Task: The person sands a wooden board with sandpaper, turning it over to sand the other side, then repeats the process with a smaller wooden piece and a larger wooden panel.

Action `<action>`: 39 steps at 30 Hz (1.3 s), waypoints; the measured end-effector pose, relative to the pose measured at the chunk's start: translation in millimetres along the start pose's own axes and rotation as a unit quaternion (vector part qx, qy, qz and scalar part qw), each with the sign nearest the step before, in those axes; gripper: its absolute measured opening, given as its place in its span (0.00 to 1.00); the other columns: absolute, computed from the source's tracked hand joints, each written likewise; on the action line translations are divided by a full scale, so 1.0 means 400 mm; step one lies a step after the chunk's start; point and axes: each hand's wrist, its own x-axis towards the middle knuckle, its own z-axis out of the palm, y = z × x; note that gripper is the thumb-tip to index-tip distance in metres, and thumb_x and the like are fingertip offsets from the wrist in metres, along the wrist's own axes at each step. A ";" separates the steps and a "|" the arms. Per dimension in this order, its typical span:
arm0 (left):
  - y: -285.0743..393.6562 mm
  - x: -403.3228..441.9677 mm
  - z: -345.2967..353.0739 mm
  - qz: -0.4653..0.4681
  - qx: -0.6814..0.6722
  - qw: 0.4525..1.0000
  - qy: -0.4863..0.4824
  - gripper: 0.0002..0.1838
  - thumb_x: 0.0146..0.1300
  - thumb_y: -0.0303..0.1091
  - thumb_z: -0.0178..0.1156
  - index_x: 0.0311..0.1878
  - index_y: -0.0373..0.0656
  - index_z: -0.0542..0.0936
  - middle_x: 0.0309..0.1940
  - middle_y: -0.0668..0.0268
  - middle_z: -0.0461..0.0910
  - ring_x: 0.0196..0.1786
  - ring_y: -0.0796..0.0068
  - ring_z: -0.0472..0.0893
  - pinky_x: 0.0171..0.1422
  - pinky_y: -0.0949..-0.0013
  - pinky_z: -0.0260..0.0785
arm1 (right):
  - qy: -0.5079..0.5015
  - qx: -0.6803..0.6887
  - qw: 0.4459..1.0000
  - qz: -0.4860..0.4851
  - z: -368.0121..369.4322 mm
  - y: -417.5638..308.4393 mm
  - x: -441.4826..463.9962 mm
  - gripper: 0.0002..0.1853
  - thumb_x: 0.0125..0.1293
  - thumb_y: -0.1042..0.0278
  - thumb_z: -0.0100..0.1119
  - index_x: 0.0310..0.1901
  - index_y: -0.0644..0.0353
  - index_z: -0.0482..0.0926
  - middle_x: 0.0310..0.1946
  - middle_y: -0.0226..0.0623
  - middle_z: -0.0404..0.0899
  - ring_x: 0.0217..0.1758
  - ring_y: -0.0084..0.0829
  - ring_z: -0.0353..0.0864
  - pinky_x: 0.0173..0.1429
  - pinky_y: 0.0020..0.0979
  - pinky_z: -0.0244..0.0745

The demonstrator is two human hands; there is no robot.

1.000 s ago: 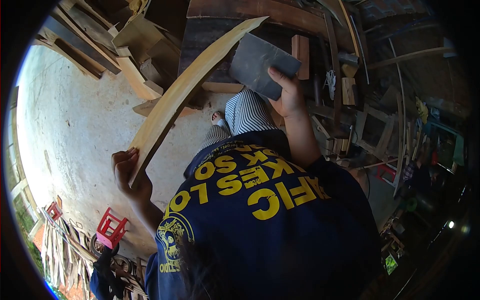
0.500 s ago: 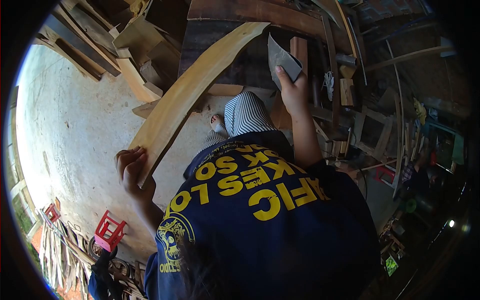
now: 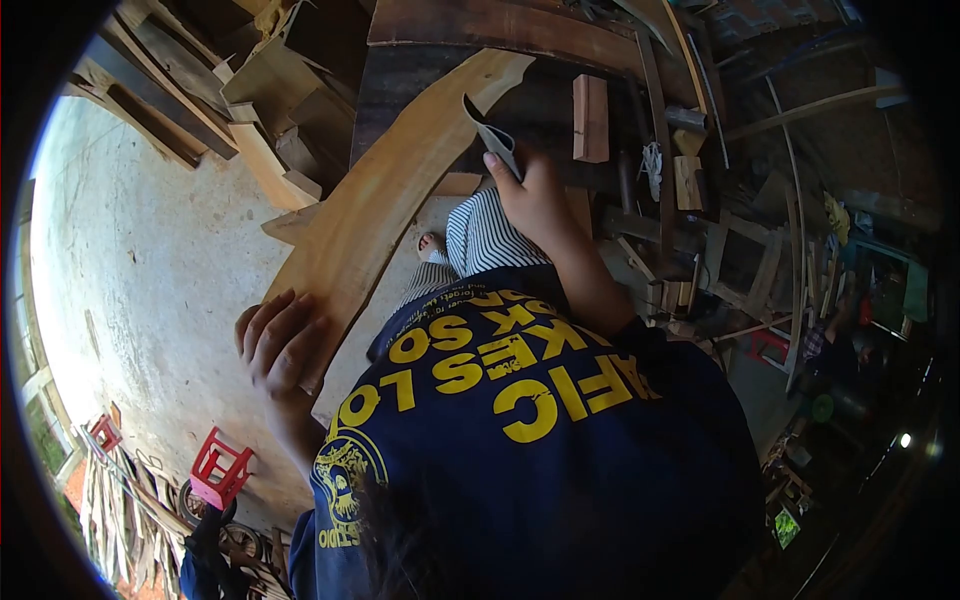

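A long, pale wooden board with a wavy edge slants from my lap side up onto the dark workbench. My left hand grips its near end, fingers over the top face; the thumb is hidden. In my right hand is a folded grey sheet of sandpaper, pinched with the thumb on top. The sandpaper is close to the board's right edge near its far end; whether it touches the wood I cannot tell.
On the bench stands a reddish wood block, with a long plank behind. Wood offcuts are piled at the upper left. A red stool is on the concrete floor. More timber and frames fill the right side.
My right hand has moved left with the sandpaper, toward the board. The board has rolled to show more of its broad face, and my left fingers now lie further over it.
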 end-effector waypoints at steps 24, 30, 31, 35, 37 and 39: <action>0.094 -0.005 -0.022 -0.017 0.053 0.986 -0.159 0.09 0.52 0.34 0.68 0.39 0.51 0.85 0.46 0.66 0.83 0.55 0.65 0.80 0.55 0.60 0.64 | -0.086 -0.202 0.972 0.084 0.046 0.064 0.089 0.16 0.66 0.69 0.51 0.52 0.66 0.76 0.45 0.58 0.79 0.49 0.52 0.79 0.55 0.41 0.74; 0.103 0.002 -0.017 -0.001 0.049 0.988 -0.145 0.11 0.52 0.37 0.69 0.40 0.53 0.85 0.46 0.68 0.83 0.54 0.67 0.80 0.54 0.61 0.65 | -0.077 -0.181 0.978 0.068 0.039 0.027 0.041 0.15 0.67 0.68 0.50 0.51 0.67 0.76 0.41 0.58 0.80 0.48 0.53 0.79 0.51 0.41 0.74; 0.106 0.007 -0.020 0.003 0.055 0.988 -0.146 0.11 0.52 0.37 0.69 0.41 0.54 0.85 0.46 0.68 0.83 0.54 0.67 0.80 0.53 0.62 0.65 | -0.079 -0.179 0.978 0.070 0.044 0.029 0.030 0.15 0.67 0.68 0.50 0.51 0.67 0.76 0.41 0.58 0.80 0.48 0.53 0.79 0.51 0.41 0.74; 0.101 0.009 -0.020 0.035 0.050 0.986 -0.153 0.11 0.52 0.38 0.68 0.41 0.55 0.84 0.47 0.69 0.83 0.55 0.69 0.79 0.53 0.62 0.65 | -0.045 -0.165 0.984 0.056 0.043 0.017 0.019 0.15 0.67 0.68 0.51 0.50 0.68 0.76 0.39 0.58 0.80 0.45 0.53 0.80 0.49 0.41 0.75; 0.097 0.000 -0.015 0.047 0.059 0.986 -0.146 0.10 0.53 0.39 0.68 0.40 0.56 0.84 0.47 0.69 0.83 0.55 0.70 0.79 0.52 0.63 0.64 | -0.053 -0.160 0.983 0.078 0.041 0.018 0.023 0.15 0.67 0.67 0.51 0.50 0.68 0.76 0.39 0.58 0.80 0.45 0.53 0.81 0.49 0.41 0.75; 0.096 -0.003 -0.011 0.050 0.059 0.987 -0.141 0.10 0.53 0.39 0.68 0.40 0.56 0.84 0.47 0.69 0.83 0.54 0.70 0.79 0.53 0.63 0.64 | -0.055 -0.168 0.981 0.079 0.046 0.032 0.035 0.15 0.67 0.67 0.51 0.50 0.68 0.76 0.38 0.58 0.81 0.43 0.53 0.81 0.48 0.42 0.75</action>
